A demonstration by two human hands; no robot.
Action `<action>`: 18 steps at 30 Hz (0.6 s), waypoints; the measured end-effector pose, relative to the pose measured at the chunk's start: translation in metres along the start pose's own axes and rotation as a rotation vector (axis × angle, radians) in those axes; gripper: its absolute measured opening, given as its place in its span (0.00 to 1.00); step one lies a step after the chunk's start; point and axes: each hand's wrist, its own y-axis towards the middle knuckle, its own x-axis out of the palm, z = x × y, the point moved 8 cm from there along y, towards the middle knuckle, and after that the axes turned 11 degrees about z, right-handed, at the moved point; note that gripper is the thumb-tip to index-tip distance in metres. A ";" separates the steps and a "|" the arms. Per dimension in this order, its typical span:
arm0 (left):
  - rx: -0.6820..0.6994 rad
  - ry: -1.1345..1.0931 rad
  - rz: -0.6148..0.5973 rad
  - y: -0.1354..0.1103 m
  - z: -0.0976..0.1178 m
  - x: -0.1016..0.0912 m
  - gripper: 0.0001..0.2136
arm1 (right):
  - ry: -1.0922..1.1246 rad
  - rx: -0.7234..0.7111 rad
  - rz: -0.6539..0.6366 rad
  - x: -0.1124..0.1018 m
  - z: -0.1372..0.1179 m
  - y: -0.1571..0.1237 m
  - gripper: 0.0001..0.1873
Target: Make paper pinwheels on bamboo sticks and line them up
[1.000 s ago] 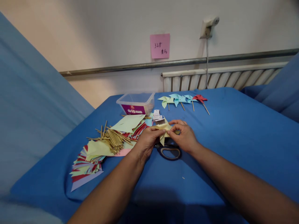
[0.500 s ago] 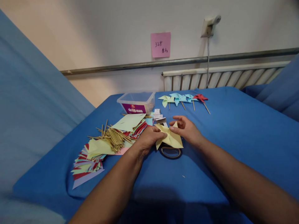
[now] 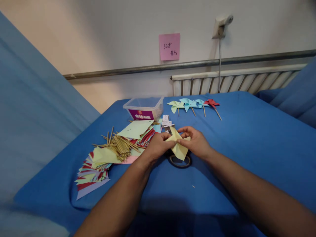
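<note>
Between my two hands is a pale yellow paper pinwheel (image 3: 179, 152), its corners folded in toward the middle. My left hand (image 3: 158, 144) pinches it from the left, thumb on the centre. From the other side my right hand (image 3: 196, 141) grips it, with its thumb also close to the centre. Under the paper lies a pair of scissors (image 3: 181, 165) with dark handles; its blades are mostly hidden. Small white boxes (image 3: 166, 121) stand just behind my hands.
Left of my hands lie a heap of thin wooden sticks (image 3: 122, 146), fanned coloured paper (image 3: 92, 174) and a paper stack (image 3: 135, 129). A clear plastic tub (image 3: 144, 108) stands behind. Several finished pinwheels (image 3: 189, 103) lie at the back of the blue-covered table (image 3: 237, 138).
My right hand has moved left and closed on the yellow paper. The paper has turned, and both thumbs now meet near its centre.
</note>
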 end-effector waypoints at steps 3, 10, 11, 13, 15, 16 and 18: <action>-0.077 -0.259 0.084 0.002 -0.003 -0.002 0.11 | 0.165 0.050 0.169 -0.005 0.004 0.001 0.23; -0.213 -0.583 -0.020 -0.005 -0.001 0.010 0.11 | 0.316 -0.005 0.334 -0.010 0.001 -0.003 0.24; -0.217 -0.586 -0.031 -0.006 -0.002 0.012 0.11 | 0.310 -0.013 0.331 -0.009 0.000 -0.003 0.24; -0.221 -0.591 -0.058 -0.007 -0.004 0.018 0.11 | 0.290 -0.022 0.320 -0.008 0.001 -0.004 0.24; -0.226 -0.600 -0.065 -0.007 -0.006 0.023 0.13 | 0.276 -0.028 0.307 -0.007 0.002 -0.004 0.24; -0.228 -0.603 -0.057 -0.007 -0.007 0.024 0.13 | 0.272 -0.032 0.299 -0.006 0.002 -0.004 0.24; -0.233 -0.606 -0.030 -0.005 -0.010 0.023 0.14 | 0.270 -0.039 0.281 -0.005 0.003 -0.003 0.24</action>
